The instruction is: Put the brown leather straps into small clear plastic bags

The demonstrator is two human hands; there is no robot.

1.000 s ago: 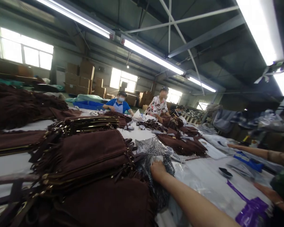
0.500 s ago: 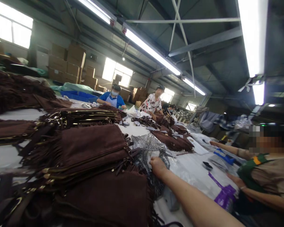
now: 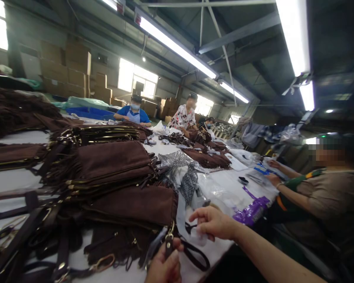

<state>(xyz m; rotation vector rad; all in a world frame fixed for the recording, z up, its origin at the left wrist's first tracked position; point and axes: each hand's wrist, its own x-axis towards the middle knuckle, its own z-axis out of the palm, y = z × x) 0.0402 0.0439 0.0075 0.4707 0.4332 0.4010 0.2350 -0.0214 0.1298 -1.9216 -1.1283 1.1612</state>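
At the bottom of the head view, my left hand (image 3: 166, 261) is closed on a dark brown strap (image 3: 169, 247) with a gold clasp at its upper end. To its right, my right hand (image 3: 216, 223) has curled fingers pinching a thin piece of translucent white wrapping (image 3: 198, 236). A dark strap loop (image 3: 199, 255) hangs below the right hand. Stacked brown fringed bags (image 3: 113, 161) with gold zips lie just beyond, and another brown bag (image 3: 141, 204) is nearest my hands. Past my right hand rests a crumpled silver-grey patterned bag (image 3: 188, 179) with white material at it.
Straps with metal rings (image 3: 63, 251) are strewn at the lower left. A purple packet (image 3: 253, 208) lies on the white table (image 3: 224, 182), near a co-worker (image 3: 321, 192) on the right. More people sit across the table. A blue bin (image 3: 90, 113) and cartons (image 3: 65, 74) stand behind.
My right hand has drawn back from the silver-grey bag toward me. My left hand has come into view, holding the strap. The camera has shifted, and the right-hand co-worker's arms have moved.
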